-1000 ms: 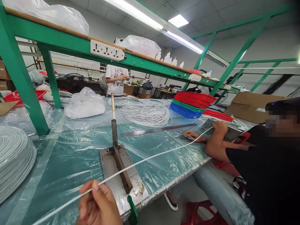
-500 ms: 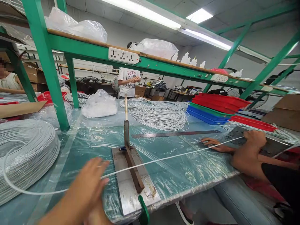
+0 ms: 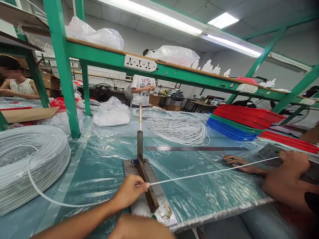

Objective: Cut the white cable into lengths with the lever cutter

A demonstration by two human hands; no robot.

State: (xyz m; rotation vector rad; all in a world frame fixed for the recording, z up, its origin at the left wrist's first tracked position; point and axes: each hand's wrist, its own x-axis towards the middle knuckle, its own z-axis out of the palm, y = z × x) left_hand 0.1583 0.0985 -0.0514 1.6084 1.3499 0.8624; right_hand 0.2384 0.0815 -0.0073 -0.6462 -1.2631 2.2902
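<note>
My left hand (image 3: 131,191) pinches a white cable (image 3: 199,176) between thumb and fingers, just over the arm of a lever cutter (image 3: 147,187). The cutter's handle stands upright, and its metal base plate lies at the table's front edge. From a big coil (image 3: 57,166) on the left, the cable loops over to my left hand and runs on to the right. There a co-worker's raised hand (image 3: 294,162) grips it. My right hand (image 3: 142,229) is blurred at the bottom edge, in front of the cutter's base, with its fingers not discernible.
A steel ruler (image 3: 196,149) lies behind the cable. Farther back are a loose heap of cable (image 3: 176,127), a plastic bag (image 3: 112,113) and stacked red, green and blue trays (image 3: 239,122). The co-worker's other hand (image 3: 239,162) rests on the table. A green shelf frame (image 3: 104,56) spans above.
My left hand has moved right along the cable to the cutter arm. My right hand now shows low in front of the base. The view has shifted slightly.
</note>
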